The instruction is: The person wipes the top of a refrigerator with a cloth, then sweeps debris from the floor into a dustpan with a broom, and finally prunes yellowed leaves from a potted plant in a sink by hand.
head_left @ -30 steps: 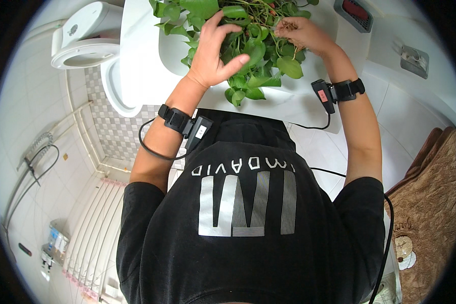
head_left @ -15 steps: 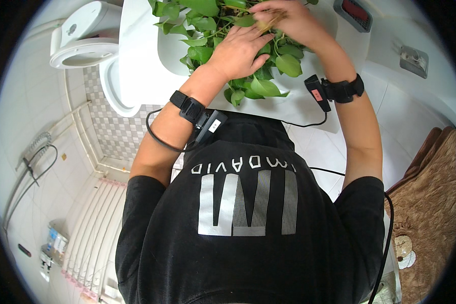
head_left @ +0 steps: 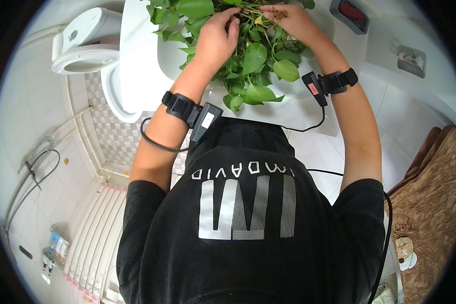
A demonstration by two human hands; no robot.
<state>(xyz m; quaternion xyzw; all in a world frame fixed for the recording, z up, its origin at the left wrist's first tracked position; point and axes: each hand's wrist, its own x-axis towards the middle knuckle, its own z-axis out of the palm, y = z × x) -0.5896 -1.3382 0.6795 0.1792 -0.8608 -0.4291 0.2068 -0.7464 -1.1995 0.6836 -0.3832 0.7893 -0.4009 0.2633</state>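
Note:
A leafy green potted plant [head_left: 255,57], its pot hidden, fills the white washbasin [head_left: 169,65] at the top of the head view. My left hand [head_left: 217,40] reaches into the foliage from the left. Its thumb and forefinger close on a thin stem near the plant's middle. Across from it, my right hand [head_left: 293,23] is closed around brownish, dried stems [head_left: 274,15], with its fingertips near the same stems. Broad leaves hang over the basin's near edge below both hands.
A dark red-and-grey soap dish [head_left: 350,15] stands at the back right of the counter. The toilet [head_left: 86,55] is at the left, a brown towel [head_left: 425,213] at the lower right. Straps with small black devices and cables sit on both forearms.
My left hand has moved left and away from lying over the leaves, and now pinches a stem. The right hand has shifted slightly, still holding the dried stems. Uncovered leaves show between the hands.

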